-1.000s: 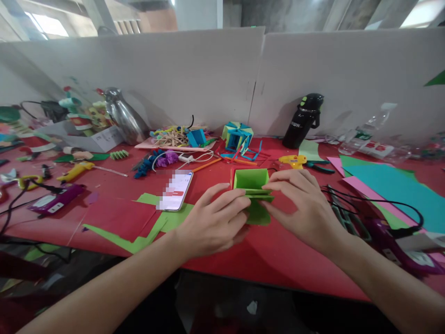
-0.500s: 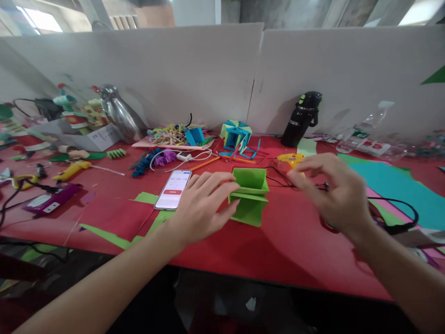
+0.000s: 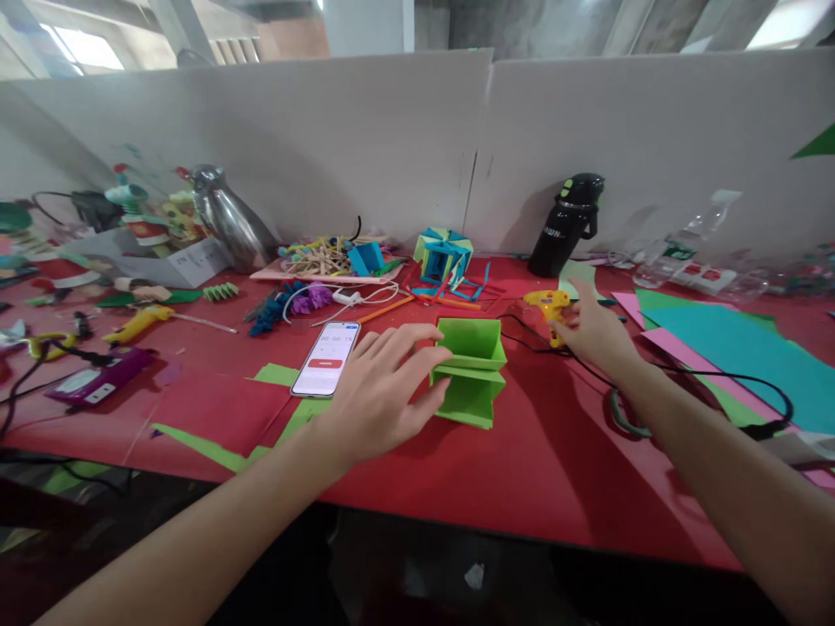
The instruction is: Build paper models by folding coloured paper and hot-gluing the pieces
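Two green folded-paper boxes [image 3: 470, 382], joined one behind the other, sit on the red table in front of me with their hollow sides showing. My left hand [image 3: 388, 391] pinches their left edge where the two meet, thumb below and index finger above. Farther right, my right hand [image 3: 591, 326] has its fingers closed at the handle of a yellow hot glue gun [image 3: 546, 300], which lies with its nozzle towards the left. The hand partly hides the handle. A black cord [image 3: 587, 369] trails from the gun.
Left of the boxes lies a phone [image 3: 328, 358] with a timer running, over green and red paper sheets [image 3: 218, 409]. Behind are a blue-and-yellow paper lantern [image 3: 445, 256] and a black bottle [image 3: 566, 224]. Coloured sheets [image 3: 750, 343] lie at right. The table's near edge is close.
My right hand has let go of the green boxes and moved right and forward to the glue gun. My left hand stays at the boxes, which now stand opened out.
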Demonstrator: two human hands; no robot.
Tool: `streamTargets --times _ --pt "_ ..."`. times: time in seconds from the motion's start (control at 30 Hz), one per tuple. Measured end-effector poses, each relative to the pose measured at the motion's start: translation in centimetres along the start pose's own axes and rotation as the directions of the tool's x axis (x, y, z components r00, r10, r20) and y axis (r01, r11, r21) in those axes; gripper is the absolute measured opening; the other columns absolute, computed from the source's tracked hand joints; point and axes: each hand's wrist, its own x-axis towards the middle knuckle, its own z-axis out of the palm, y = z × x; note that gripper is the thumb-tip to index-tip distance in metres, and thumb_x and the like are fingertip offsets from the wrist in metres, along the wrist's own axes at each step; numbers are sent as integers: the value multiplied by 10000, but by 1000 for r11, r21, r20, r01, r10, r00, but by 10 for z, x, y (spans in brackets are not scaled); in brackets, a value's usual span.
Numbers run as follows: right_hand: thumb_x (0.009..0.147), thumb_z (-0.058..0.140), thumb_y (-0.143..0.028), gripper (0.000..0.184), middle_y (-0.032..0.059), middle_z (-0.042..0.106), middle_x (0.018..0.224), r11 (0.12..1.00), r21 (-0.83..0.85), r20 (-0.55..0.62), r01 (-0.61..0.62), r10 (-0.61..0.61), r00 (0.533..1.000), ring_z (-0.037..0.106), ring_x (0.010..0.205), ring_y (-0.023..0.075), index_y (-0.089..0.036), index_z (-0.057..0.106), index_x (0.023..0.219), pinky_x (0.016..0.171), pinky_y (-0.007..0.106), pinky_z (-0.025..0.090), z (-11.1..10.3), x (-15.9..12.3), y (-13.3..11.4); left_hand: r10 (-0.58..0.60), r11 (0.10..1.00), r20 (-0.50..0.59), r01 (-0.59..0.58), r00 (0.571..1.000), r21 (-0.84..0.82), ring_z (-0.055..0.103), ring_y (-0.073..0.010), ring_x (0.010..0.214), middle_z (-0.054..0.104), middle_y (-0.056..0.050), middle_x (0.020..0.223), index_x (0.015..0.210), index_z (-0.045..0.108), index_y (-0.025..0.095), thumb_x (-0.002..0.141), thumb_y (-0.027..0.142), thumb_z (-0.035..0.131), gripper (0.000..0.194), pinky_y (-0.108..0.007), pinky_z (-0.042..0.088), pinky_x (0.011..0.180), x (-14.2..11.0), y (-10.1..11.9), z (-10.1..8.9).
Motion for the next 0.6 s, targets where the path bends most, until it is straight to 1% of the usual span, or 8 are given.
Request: streamTargets --times 0.07,0.1,0.13,0.17,0.27,0.37,0.5,0.6 --pt "834 660 -282 418 97 676 843 997 -69 115 -17 25 993 589 644 175 -175 581 1231 585 323 373 -11 3 -4 4 1000 3 -4 1000 -3 641 -236 1038 656 -93 1204 1114 646 191 927 236 620 195 -385 478 875 -1 0 0" --pt "840 648 -282 424 96 674 846 996 -80 173 -38 52 984 588 652 177 -182 572 1244 596 330 379 -17 3 -7 7 1000 1 -7 1000 -2 642 -239 1039 656 -94 1204 1114 647 190 926 234 621 195 -385 478 869 -1 -1 0" --pt "841 642 -282 426 94 672 842 996 -74 204 -49 63 977 588 652 177 -182 563 1248 604 335 385 -24 3 -9 9 1000 1 -9 1000 1 642 -242 1041 656 -94 1203 1112 648 189 925 231 622 194 -384 477 862 -1 -1 0" --pt "838 646 -284 423 89 671 834 996 -62 215 -61 73 974 592 652 178 -183 554 1239 611 338 393 -30 2 -12 9 1000 0 -9 1000 3 643 -244 1042 658 -94 1202 1110 649 189 924 228 622 192 -383 475 854 -1 -1 0" --pt "797 700 -281 378 78 686 796 994 -22 190 -110 113 975 635 669 199 -204 542 1131 641 355 424 -47 0 -23 8 1000 -1 -8 1000 3 642 -244 1044 661 -91 1201 1107 648 192 924 225 620 188 -379 469 852 0 -2 0" --pt "767 737 -266 325 74 728 808 986 46 226 -158 144 964 696 694 216 -244 539 1024 678 364 464 -59 -2 -40 9 1000 1 -9 1000 1 641 -241 1040 662 -91 1204 1107 645 196 923 227 620 188 -377 465 855 0 -2 0" --pt "789 721 -234 313 67 749 828 961 139 276 -240 195 941 743 741 218 -243 580 1069 694 340 513 -69 -6 -62 2 1000 4 -2 1000 4 640 -239 1042 662 -89 1206 1108 645 198 923 230 621 189 -370 461 849 1 -1 -1" --pt "783 732 -219 360 73 750 855 951 190 272 -243 187 944 755 776 226 -226 608 1122 691 327 541 -77 -13 -68 -5 1000 3 5 1000 9 641 -240 1045 665 -87 1200 1103 647 194 925 231 618 184 -369 456 845 1 -1 -1"
